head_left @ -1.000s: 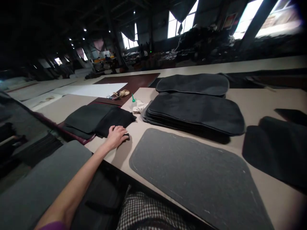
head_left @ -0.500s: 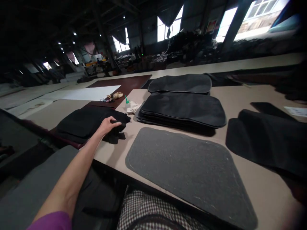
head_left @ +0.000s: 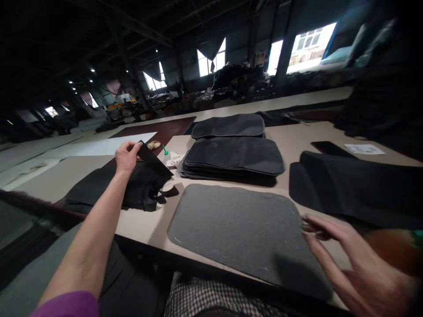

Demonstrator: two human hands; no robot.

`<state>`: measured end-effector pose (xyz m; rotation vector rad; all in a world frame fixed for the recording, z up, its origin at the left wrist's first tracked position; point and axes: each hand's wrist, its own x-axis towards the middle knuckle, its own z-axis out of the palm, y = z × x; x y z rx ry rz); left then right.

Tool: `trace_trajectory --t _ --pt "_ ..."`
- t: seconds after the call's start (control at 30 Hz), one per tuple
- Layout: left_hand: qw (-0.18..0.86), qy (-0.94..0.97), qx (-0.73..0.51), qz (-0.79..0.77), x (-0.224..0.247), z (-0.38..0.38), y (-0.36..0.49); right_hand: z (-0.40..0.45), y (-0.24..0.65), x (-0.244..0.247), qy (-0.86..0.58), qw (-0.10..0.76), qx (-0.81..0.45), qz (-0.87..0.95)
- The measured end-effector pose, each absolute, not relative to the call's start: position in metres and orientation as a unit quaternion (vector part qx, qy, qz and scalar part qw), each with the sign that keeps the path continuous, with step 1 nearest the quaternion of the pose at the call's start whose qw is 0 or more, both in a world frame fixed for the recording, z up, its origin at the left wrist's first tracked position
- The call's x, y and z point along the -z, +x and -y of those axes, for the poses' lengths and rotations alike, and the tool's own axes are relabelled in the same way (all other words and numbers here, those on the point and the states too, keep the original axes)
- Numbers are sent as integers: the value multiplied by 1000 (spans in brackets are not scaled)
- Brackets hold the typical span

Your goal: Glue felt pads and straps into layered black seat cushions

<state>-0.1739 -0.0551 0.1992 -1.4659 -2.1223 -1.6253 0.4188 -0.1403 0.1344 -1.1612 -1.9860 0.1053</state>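
My left hand (head_left: 127,156) is closed in a pinch on the corner of a black fabric strip (head_left: 155,162). The strip slants down to the right, lifted over a pile of black fabric (head_left: 92,187) with ragged flaps at its right end. My right hand (head_left: 363,264) reaches in from the right, thumb and forefinger stretched out and apart, close to the right edge of a grey mat (head_left: 231,229). I see nothing held in it. The mat lies flat at the table's front, with rounded corners.
Behind the mat is a stack of black mats (head_left: 231,156), with another black stack (head_left: 228,125) beyond. Folded black pieces (head_left: 350,185) lie at right, near a white paper (head_left: 364,149). A green-tipped bottle (head_left: 165,154) and pale cloth (head_left: 174,160) stand left of the stack.
My left hand has risen and moved left, lifting the black strip off the pile. My right hand has come into view at the right. The view has shifted slightly.
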Motion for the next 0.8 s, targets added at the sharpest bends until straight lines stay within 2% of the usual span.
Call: trace_trajectory --t 0.17,0.23,0.37,0.47,0.53,0.67,0.8 --pt "101 -591 488 634 -243 84 -95 135 351 -159 -345 411 -91 839" --pt "89 -698 410 580 -247 104 -46 141 326 -170 -322 423 -101 841" --pt "-27 -852 325 411 -235 152 42 150 297 -176 -267 437 -119 851" --pt "-125 -883 301 338 -222 178 75 158 304 -166 -232 439 -191 847" --pt "-177 -857 331 352 -216 182 81 166 317 -160 -259 416 -294 821" --pt "-216 -728 445 474 -202 153 85 187 343 -154 -396 314 -513 694" --pt "-359 -662 396 526 -168 97 107 205 355 -133 -468 293 -634 542"
